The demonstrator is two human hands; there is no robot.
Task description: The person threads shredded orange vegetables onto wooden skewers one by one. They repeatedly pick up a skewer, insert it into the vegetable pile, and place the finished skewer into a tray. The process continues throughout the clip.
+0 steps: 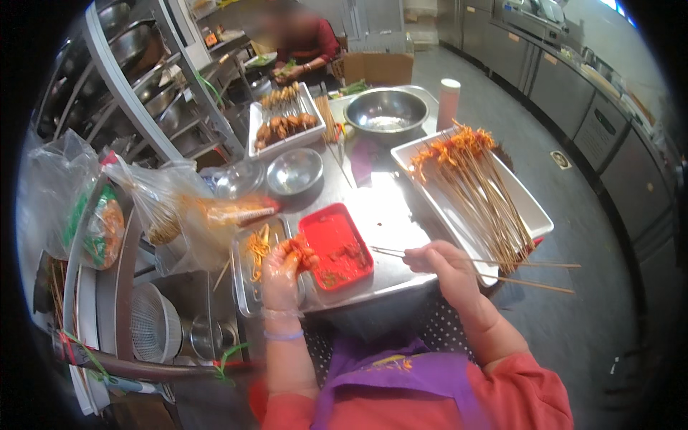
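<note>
My left hand (285,269), in a clear plastic glove, holds a clump of reddish food (301,252) at the left edge of a red plastic tray (330,228). Red chunks (346,258) and a little green lie in that tray. In my right hand (441,263) are two thin wooden skewers (527,263), their tips pointing left over the table. Left of the red tray, a clear shallow container (242,301) holds orange strips (259,247). On the right, a white tray (524,215) bears many skewers (478,204) with orange-red food at their far ends.
A large steel bowl (386,110), a pink shaker with a white lid (448,102) and a white tray of skewered food (317,126) stand farther back. A small steel bowl (294,171) and plastic bags (166,209) are at left. Another person (317,48) works behind the table.
</note>
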